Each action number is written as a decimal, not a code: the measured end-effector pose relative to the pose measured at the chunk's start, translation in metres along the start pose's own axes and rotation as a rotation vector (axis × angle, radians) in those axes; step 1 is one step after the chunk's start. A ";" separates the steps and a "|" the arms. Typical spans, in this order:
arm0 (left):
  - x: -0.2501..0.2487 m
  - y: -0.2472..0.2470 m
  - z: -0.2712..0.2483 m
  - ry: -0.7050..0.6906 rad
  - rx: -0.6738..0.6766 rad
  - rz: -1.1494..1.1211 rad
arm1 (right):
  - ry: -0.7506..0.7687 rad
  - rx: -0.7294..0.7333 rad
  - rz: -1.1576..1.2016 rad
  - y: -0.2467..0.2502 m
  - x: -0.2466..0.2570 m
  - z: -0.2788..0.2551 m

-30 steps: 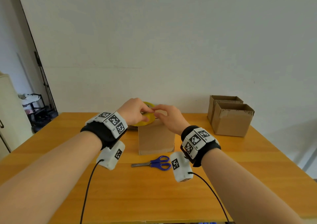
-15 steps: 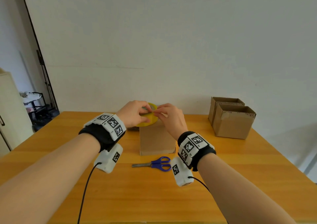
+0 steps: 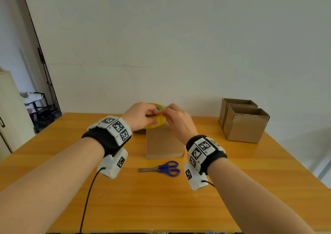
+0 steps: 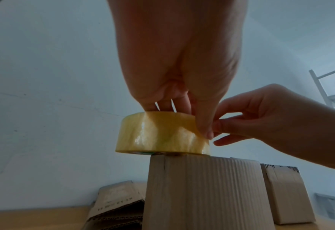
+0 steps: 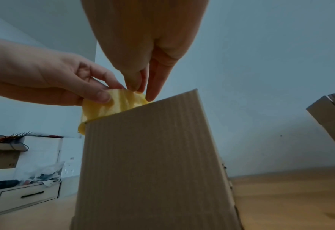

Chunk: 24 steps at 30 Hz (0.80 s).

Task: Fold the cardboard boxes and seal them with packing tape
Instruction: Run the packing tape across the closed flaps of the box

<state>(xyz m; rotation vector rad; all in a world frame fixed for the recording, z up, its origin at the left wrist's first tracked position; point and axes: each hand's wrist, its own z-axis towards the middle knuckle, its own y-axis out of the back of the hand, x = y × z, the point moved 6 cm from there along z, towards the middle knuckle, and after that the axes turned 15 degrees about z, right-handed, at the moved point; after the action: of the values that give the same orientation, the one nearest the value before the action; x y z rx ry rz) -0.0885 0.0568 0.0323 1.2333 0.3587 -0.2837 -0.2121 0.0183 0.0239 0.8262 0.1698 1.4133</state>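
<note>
- Tape roll [image 4: 162, 133], yellow, sits on the top left edge of the upright cardboard box [image 3: 163, 142] at the middle of the table [image 3: 232, 171], directly under the left hand [image 3: 140, 117].
- Left hand grips the roll from above, thumb on its outer band.
- Right hand [image 3: 176, 120], just right of the roll, pinches at its rim.
- Roll lies flat, hole axis vertical.

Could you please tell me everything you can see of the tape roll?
The tape roll is a wide ring of glossy, yellowish translucent tape. It sits flat on the top of the upright box, overhanging its left edge. The left hand holds it from above, thumb against its side. The right hand picks at its rim with its fingertips, seemingly seeking the tape's end. No loose strip shows.
</note>
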 end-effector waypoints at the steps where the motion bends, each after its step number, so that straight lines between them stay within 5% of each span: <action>1: -0.001 0.000 0.000 0.000 -0.003 0.008 | -0.005 0.022 -0.019 0.000 0.000 0.001; 6: 0.001 0.000 0.000 0.005 -0.019 0.016 | 0.015 0.128 -0.201 -0.005 0.004 0.003; 12: -0.001 0.000 0.000 0.001 -0.019 0.013 | 0.100 0.072 -0.362 -0.005 0.011 0.003; 24: 0.000 -0.001 0.002 -0.008 -0.009 0.057 | -0.047 0.023 -0.076 -0.004 -0.003 -0.003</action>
<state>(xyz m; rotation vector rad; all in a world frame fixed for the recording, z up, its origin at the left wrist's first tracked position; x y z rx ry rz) -0.0883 0.0544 0.0322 1.2310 0.3177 -0.2379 -0.2111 0.0169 0.0188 0.8623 0.1802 1.3219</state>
